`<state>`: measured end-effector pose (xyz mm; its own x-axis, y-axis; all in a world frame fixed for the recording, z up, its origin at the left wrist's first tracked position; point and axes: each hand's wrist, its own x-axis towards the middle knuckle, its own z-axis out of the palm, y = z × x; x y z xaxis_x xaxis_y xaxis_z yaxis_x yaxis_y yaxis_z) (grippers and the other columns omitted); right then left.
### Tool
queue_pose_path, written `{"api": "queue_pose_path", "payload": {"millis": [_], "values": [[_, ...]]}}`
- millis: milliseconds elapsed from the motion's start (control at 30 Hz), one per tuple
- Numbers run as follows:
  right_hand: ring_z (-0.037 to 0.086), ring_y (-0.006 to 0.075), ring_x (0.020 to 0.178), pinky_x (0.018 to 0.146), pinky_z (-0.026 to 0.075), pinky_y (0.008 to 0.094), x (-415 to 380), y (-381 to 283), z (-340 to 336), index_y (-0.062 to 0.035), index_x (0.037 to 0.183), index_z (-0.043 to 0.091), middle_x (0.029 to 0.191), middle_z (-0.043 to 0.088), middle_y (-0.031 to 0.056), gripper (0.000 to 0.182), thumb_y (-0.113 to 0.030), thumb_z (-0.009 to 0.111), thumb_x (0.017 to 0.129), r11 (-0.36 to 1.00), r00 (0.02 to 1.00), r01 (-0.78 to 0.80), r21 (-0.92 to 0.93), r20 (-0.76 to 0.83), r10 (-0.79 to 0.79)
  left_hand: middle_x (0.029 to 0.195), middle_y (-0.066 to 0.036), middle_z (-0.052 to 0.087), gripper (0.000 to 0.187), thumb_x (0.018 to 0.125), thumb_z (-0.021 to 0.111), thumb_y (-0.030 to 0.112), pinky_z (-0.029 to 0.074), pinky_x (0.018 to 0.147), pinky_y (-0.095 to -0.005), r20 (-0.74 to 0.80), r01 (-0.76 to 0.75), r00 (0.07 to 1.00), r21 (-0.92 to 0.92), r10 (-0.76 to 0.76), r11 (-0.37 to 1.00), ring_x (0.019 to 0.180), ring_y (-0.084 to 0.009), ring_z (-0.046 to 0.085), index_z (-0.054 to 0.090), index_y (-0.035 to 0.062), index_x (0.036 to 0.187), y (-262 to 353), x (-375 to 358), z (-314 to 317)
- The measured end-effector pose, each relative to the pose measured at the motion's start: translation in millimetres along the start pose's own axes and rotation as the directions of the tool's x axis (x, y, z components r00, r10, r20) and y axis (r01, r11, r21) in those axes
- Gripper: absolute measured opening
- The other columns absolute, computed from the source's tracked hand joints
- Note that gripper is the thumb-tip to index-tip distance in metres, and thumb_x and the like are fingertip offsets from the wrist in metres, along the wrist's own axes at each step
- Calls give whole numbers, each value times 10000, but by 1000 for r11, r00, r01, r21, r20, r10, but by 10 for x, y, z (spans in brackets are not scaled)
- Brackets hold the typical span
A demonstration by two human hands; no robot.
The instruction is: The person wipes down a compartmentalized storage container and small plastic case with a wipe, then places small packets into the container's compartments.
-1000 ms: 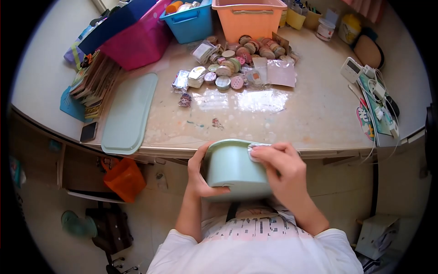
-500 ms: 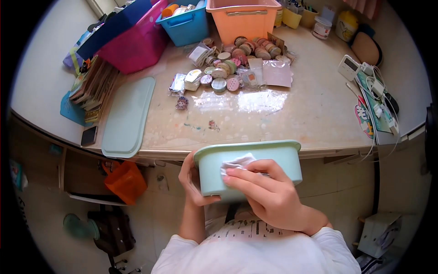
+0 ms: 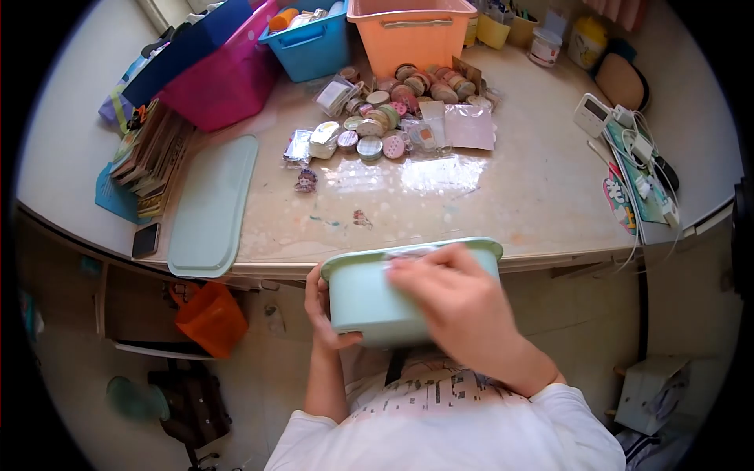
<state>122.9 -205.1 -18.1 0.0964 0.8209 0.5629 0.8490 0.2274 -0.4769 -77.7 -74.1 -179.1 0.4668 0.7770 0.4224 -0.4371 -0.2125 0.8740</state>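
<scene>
A mint-green plastic box (image 3: 369, 302) is held tilted on its side at the desk's front edge, its long wall facing me. My left hand (image 3: 322, 310) grips its left end, thumb under the lower edge and fingers behind. Against the upper part of that wall, my right hand (image 3: 463, 310) presses a white cloth (image 3: 408, 253), mostly covered by the blurred fingers. On the desk to the left lies a flat mint-green lid (image 3: 212, 208).
Many washi tape rolls (image 3: 371, 147) and small packets are heaped mid-desk. Behind stand a pink basket (image 3: 216, 90), a blue bin (image 3: 314, 53) and an orange bin (image 3: 416, 39). A phone (image 3: 146, 240) lies at left; white cables (image 3: 644, 149) at right. An orange bag (image 3: 212, 318) sits below.
My right hand has slid the cloth up the box's wall towards the rim. The left hand keeps its hold. The whole view has shifted slightly.
</scene>
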Motion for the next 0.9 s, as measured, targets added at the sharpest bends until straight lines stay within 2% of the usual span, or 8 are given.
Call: {"api": "queue_pose_path", "payload": {"millis": [133, 367, 600, 700, 767, 800, 867, 900], "values": [[688, 272, 979, 842, 610, 365, -125, 123, -279, -31, 1093, 766, 1102, 793, 86, 362, 38, 717, 742, 990, 992, -123, -71, -41, 120, 1399, -185, 602, 1294, 628, 986, 540, 498, 1082, -419, 6, -27, 1000, 22, 27, 999, 1269, -301, 627, 330, -28, 1588, -56, 28, -69], [684, 262, 1039, 919, 595, 351, -123, -78, -185, -30, 1105, 754, 1177, 775, 45, 397, 66, 697, 725, 950, 966, 140, 281, 173, -194, 1429, -176, 592, 1295, 631, 983, 582, 480, 1106, -418, -21, -12, 1000, 13, 12, 1000, 1309, -290, 600, 360, -46, 1576, -45, 9, -168], [694, 294, 1002, 874, 590, 378, -115, 201, -291, -52, 1085, 783, 1098, 798, 100, 303, 74, 717, 817, 987, 987, -147, 69, -48, 151, 1436, -178, 585, 1294, 651, 972, 591, 463, 1117, -425, -36, -10, 999, 61, 12, 998, 1333, -286, 573, 352, -52, 1586, 54, 24, -61], [690, 290, 1027, 889, 596, 380, -43, 174, -213, -43, 1098, 763, 1117, 796, 99, 293, 42, 731, 820, 997, 998, -64, 45, -21, 65, 1471, -199, 551, 1296, 608, 993, 539, 458, 1110, -435, -105, 14, 994, 148, 2, 989, 1329, -312, 564, 375, -55, 1580, 411, 49, 109], [689, 293, 1041, 897, 597, 383, 5, 154, -162, -43, 1102, 757, 1130, 793, 98, 296, 34, 731, 818, 995, 999, -37, 95, 11, 36, 1471, -228, 525, 1225, 556, 1004, 452, 471, 1092, -465, 40, -172, 981, 635, 190, 753, 1308, -360, 566, 464, -29, 1544, 704, 118, 167], [689, 295, 1055, 905, 598, 387, 32, 142, -127, -42, 1106, 751, 1143, 789, 96, 299, 26, 732, 816, 989, 999, -14, 145, 48, 7, 1471, -228, 525, 1225, 556, 1004, 452, 471, 1092, -465, 41, -173, 981, 636, 191, 752, 1308, -360, 566, 464, -29, 1544, 829, 172, 235], [690, 302, 1069, 909, 597, 390, 105, 117, 38, -46, 1111, 747, 1167, 781, 97, 303, 15, 727, 815, 979, 994, 15, 201, 100, -36, 1430, -228, 532, 1116, 533, 1000, 385, 496, 1059, -491, 197, -185, 979, 790, 44, 584, 1262, -389, 581, 557, 19, 1491, 1029, 327, 433], [689, 301, 1079, 904, 599, 389, 142, 97, 98, -48, 1120, 745, 1175, 777, 98, 309, 13, 725, 818, 983, 994, 40, 179, 93, -57, 1320, -177, 591, 1069, 513, 992, 431, 473, 1059, -470, 61, -49, 998, 782, 2, 621, 1242, -337, 585, 618, 38, 1434, 1097, 383, 525]]}}
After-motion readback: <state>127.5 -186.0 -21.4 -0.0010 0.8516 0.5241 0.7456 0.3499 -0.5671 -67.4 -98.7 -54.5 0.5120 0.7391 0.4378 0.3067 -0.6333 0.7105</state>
